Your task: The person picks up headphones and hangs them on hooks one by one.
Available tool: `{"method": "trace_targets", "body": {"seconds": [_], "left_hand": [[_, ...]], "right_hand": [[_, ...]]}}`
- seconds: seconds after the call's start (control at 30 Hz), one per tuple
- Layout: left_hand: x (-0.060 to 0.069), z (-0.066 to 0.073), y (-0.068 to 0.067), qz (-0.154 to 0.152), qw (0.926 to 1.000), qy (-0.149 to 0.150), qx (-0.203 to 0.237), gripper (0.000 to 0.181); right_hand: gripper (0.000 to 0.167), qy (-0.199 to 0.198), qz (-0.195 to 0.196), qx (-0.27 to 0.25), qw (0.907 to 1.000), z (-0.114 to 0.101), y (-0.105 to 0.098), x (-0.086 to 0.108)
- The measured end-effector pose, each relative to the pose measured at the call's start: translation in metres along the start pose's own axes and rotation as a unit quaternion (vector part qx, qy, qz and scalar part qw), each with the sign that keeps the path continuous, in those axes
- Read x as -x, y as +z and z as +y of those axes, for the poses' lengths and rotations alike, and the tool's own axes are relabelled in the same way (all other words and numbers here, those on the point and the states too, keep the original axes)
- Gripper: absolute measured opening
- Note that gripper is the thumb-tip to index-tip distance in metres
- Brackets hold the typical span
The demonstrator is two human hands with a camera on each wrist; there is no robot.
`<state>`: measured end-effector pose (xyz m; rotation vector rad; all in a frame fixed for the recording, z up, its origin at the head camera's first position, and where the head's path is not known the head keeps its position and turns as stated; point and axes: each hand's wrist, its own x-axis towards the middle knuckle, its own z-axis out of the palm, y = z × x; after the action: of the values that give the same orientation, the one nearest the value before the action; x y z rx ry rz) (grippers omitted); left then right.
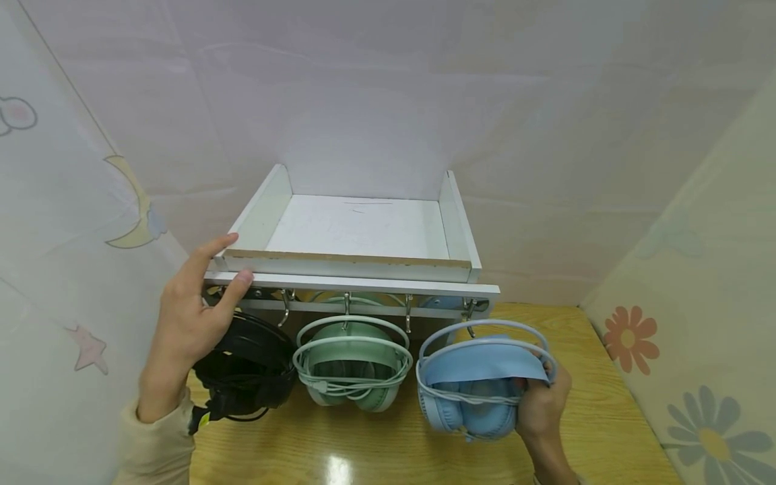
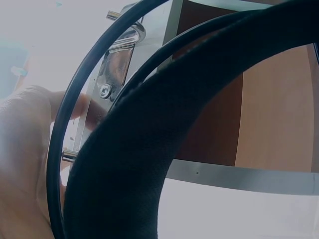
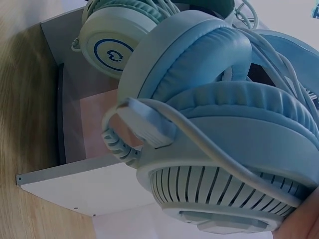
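Observation:
My left hand (image 1: 192, 313) grips the front left corner of a white wooden shelf (image 1: 364, 264), thumb on the front rail. Just below it hang black headphones (image 1: 257, 343), whose band crosses the left wrist view close up. Light green headphones (image 1: 351, 350) hang at the middle hooks with their cable wound round them. On the right, my right hand (image 1: 542, 404) holds blue headphones (image 1: 485, 364) by the right ear cup, their cable also wrapped. Their double band is at the rightmost hook (image 1: 469, 316); whether it bears on that hook I cannot tell.
The shelf stands on a yellow wood-grain table (image 1: 424, 458), against a pale cloth backdrop (image 1: 376, 87). Metal hooks, one being a double hook (image 1: 408, 313), line the front rail. Patterned cloths (image 1: 697, 323) flank both sides.

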<state>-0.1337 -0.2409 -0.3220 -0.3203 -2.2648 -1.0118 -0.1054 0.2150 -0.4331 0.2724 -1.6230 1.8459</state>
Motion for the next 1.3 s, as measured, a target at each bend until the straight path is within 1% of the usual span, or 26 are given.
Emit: {"method": "trace_targets", "body": {"seconds": [0.13,0.27,0.37,0.43,0.47,0.6,0.63,0.7,0.8,0.9,1.0,1.07,1.3], "left_hand": [[0.000,0.000,0.000,0.002,1.0000,0.003,0.000,0.062],[0.001,-0.001,-0.001,0.003,1.0000,0.005,0.000,0.062],[0.001,-0.001,0.000,0.004,1.0000,0.006,-0.001,0.062],[0.001,-0.001,0.000,0.004,1.0000,0.008,-0.001,0.062],[0.001,-0.001,0.000,0.004,1.0000,0.008,-0.001,0.062],[0.001,-0.001,0.000,0.004,1.0000,0.008,-0.001,0.063],[0.001,-0.001,0.000,0.004,1.0000,0.008,0.000,0.063],[0.001,-0.001,-0.001,0.004,1.0000,0.008,0.000,0.063],[0.001,-0.002,-0.001,0.004,1.0000,0.007,0.001,0.062],[0.001,-0.002,-0.001,0.005,1.0000,0.007,0.001,0.062],[0.001,-0.003,-0.001,0.005,1.0000,0.007,0.002,0.062],[0.001,-0.003,-0.001,0.004,1.0000,0.008,0.002,0.062],[0.000,-0.003,0.000,0.002,0.9999,0.010,0.005,0.063]], "right_hand": [[0.045,-0.016,-0.003,-0.001,0.9999,0.005,-0.001,0.000],[0.043,-0.016,0.003,0.018,0.9997,0.009,-0.003,0.001],[0.040,-0.007,0.010,0.043,0.9990,0.011,-0.004,0.003],[0.037,-0.008,0.010,0.053,0.9985,0.013,-0.004,0.003],[0.035,-0.011,0.009,0.050,0.9987,0.014,-0.004,0.004],[0.033,-0.018,0.002,0.062,0.9979,0.016,-0.005,0.005],[0.033,-0.016,0.001,0.063,0.9979,0.017,-0.005,0.005],[0.034,-0.009,-0.002,0.088,0.9961,0.016,-0.005,0.005],[0.033,0.009,-0.002,0.111,0.9937,0.015,-0.004,0.006],[0.032,0.011,-0.005,0.129,0.9916,0.014,-0.003,0.005],[0.033,-0.006,-0.014,0.137,0.9905,0.015,-0.002,0.005],[0.034,-0.010,-0.014,0.130,0.9913,0.016,-0.002,0.005],[0.035,-0.030,-0.016,0.135,0.9903,0.025,-0.005,0.007]]}}
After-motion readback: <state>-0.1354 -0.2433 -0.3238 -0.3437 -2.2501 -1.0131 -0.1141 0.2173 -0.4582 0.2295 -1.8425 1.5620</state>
